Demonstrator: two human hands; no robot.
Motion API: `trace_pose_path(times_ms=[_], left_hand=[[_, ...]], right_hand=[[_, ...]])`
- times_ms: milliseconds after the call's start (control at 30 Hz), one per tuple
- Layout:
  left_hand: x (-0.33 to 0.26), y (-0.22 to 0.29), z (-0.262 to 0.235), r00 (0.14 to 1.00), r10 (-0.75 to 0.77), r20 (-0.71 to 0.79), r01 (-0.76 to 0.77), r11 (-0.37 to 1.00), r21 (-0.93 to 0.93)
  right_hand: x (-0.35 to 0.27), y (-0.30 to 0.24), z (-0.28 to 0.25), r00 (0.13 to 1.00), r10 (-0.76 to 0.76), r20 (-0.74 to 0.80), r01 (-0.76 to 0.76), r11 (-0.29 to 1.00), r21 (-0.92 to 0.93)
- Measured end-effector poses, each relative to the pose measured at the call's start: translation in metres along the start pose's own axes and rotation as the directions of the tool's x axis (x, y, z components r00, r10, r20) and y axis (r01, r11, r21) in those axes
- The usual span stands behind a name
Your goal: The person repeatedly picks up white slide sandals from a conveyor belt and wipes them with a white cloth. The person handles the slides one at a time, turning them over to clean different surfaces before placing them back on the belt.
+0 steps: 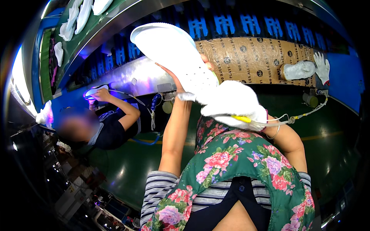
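Note:
My left hand is closed on a white shoe, held up in front of me with its toe toward the far left. The thumb lies along its near side, and fingertips show past its other edge. Small dark holes dot the shoe's middle, and glare washes out its surface. My right hand is inside a thick white glove, close against the heel end; its fingers are hidden. A slim yellow piece lies along the glove, joined to a pale hose that runs off right.
Brown printed cardboard covers the bench ahead. A white shoe piece and an empty white glove lie at its right end. Blue clamps line a rack behind. At left, a co-worker handles another shoe; more shoes lie upper left.

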State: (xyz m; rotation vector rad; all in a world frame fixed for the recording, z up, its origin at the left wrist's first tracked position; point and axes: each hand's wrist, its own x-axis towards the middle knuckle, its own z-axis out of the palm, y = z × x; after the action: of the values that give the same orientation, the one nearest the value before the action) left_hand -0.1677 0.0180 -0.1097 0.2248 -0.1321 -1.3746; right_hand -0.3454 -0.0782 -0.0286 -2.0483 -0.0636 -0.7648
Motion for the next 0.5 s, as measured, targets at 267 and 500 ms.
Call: trace_pose_path(times_ms=[267, 500], left_hand=[[0.007, 0.008, 0.004, 0.994, 0.092, -0.055, -0.091, 0.996, 0.021], [0.013, 0.013, 0.004, 0.998, 0.066, -0.024, -0.064, 0.995, 0.070]], right_hand=[[-0.006, 0.001, 0.006, 0.999, 0.034, 0.022, -0.035, 0.997, 0.064], [-0.013, 0.008, 0.016, 0.992, 0.123, -0.020, -0.119, 0.984, 0.130]])
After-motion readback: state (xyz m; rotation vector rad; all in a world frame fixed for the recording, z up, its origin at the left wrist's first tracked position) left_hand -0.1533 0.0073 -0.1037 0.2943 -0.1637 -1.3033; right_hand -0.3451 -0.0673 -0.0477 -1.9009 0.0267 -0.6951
